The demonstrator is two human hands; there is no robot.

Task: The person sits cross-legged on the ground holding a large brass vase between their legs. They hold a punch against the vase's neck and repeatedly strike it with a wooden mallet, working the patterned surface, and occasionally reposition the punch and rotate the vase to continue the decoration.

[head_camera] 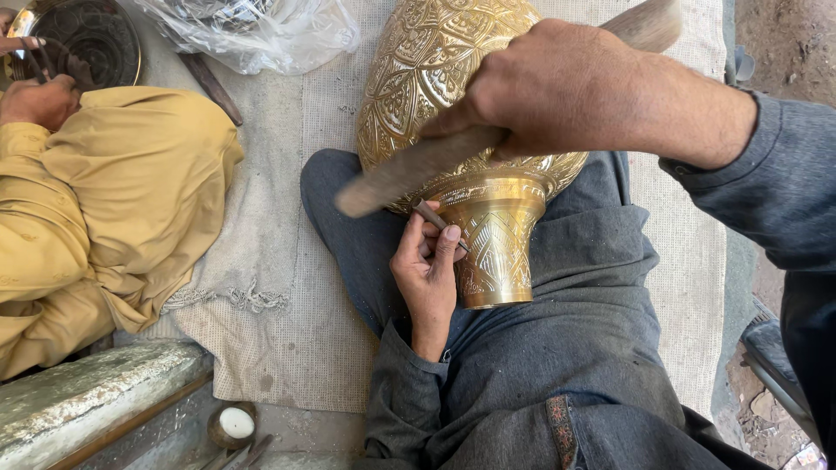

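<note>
The brass vase [470,113] lies on the lap, already patterned nearly all over. The left hand [427,270] pinches a chisel [433,216] against its neck; the right hand [557,87] grips a wooden mallet [409,170].

Vase [453,96] at upper centre of the frame, lying on the lap [575,331], foot toward the lower edge. Left hand [427,270] just left of the foot, pinching a chisel [433,216] against it. Right hand [557,87] over the vase body, gripping a wooden mallet [409,170] slanting from upper right to centre. Woven mat [279,287] beneath. Co-worker's sleeve [113,200] at left; plastic bag [261,30] at upper left; small round tin [233,425] at lower left.
</note>
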